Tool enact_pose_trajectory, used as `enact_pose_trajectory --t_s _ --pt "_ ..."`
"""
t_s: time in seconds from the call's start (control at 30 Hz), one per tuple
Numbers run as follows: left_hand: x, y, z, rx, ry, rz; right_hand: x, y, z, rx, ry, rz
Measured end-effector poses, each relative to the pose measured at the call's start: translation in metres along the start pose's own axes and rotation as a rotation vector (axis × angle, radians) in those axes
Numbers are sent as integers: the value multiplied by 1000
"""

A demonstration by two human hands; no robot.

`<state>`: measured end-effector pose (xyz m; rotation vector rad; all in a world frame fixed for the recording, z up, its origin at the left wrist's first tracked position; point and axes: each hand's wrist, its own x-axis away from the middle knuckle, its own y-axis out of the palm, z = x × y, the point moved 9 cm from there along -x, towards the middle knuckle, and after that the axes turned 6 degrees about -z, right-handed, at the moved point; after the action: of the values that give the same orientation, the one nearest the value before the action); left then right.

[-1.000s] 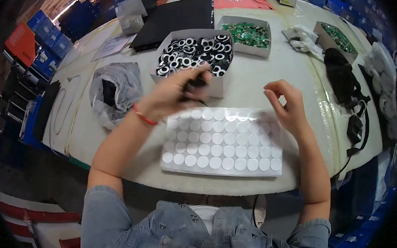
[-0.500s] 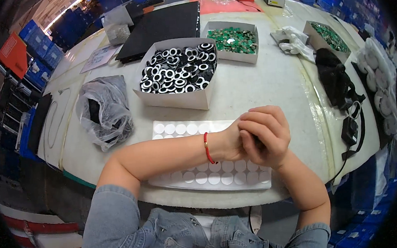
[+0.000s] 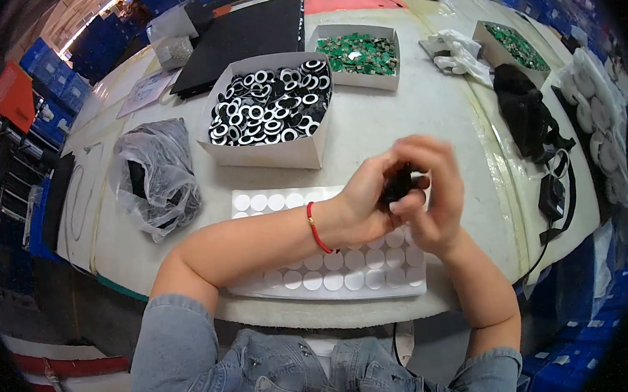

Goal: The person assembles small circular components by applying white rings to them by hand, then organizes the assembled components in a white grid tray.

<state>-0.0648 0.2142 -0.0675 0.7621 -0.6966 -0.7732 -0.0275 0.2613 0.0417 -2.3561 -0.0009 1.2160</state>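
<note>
My left hand (image 3: 365,201), with a red cord bracelet at its wrist, is closed around a bunch of small black pieces (image 3: 399,186), whose exact kind I cannot make out. Facing it from the right, my right hand (image 3: 441,194) curves its fingers around the bunch; they are smeared by motion, so its grip is unclear. Both hands are above a white sheet (image 3: 415,289) covered with rows of round white stickers (image 3: 312,280). Beyond them stands a white box (image 3: 267,154) filled with black and white ring-shaped parts (image 3: 272,111).
A clear plastic bag (image 3: 156,181) with dark contents lies at left. Behind are a black flat panel (image 3: 245,44) and a box of green circuit boards (image 3: 359,54). White gloves (image 3: 458,55), another box of green boards (image 3: 515,47) and a black cloth bag (image 3: 523,116) occupy the right.
My hands, clasped together before, have parted slightly, and the black bunch in the left now shows. The right fingers have lifted and opened outward. The view has shifted a little.
</note>
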Motion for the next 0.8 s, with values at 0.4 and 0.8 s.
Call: enact_pose_trajectory --t_s 0.4,0.8 --pt "18 -2 48 219 131 -8 33 47 72 -1193 948 -155" --pt "52 -27 41 280 215 139 22 50 45 -569 543 -203"
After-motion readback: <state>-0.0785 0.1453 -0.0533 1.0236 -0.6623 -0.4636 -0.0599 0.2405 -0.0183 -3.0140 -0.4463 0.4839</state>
